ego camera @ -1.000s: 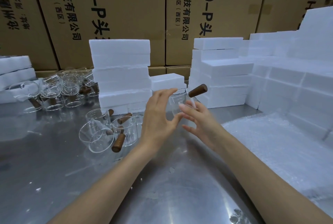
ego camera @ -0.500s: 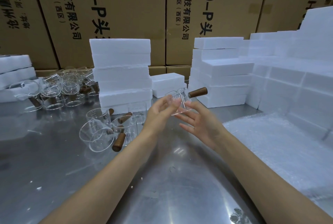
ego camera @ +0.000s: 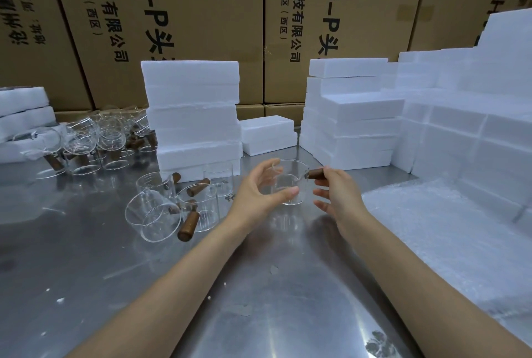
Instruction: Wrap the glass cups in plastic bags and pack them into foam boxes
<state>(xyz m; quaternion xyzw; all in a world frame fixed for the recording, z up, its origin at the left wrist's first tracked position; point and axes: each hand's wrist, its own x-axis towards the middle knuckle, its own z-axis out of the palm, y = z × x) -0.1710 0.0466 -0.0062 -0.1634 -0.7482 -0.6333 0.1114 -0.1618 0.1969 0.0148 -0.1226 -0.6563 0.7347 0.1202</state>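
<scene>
A clear glass cup (ego camera: 288,182) with a brown wooden handle (ego camera: 316,173) stands upright just above the steel table (ego camera: 115,285). The left hand (ego camera: 259,193) cups its side with curled fingers; the right hand (ego camera: 336,190) pinches the handle.

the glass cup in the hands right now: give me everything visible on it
The glass cup is clear and cylindrical, with a short brown handle that looks wooden, sticking out sideways from its right side near the rim. It is upright, mouth up, looks empty, and no bag on it can be made out. The left hand cups its left side, thumb in front; the right hand pinches the handle. It sits low over the metal table; contact unclear.
</scene>
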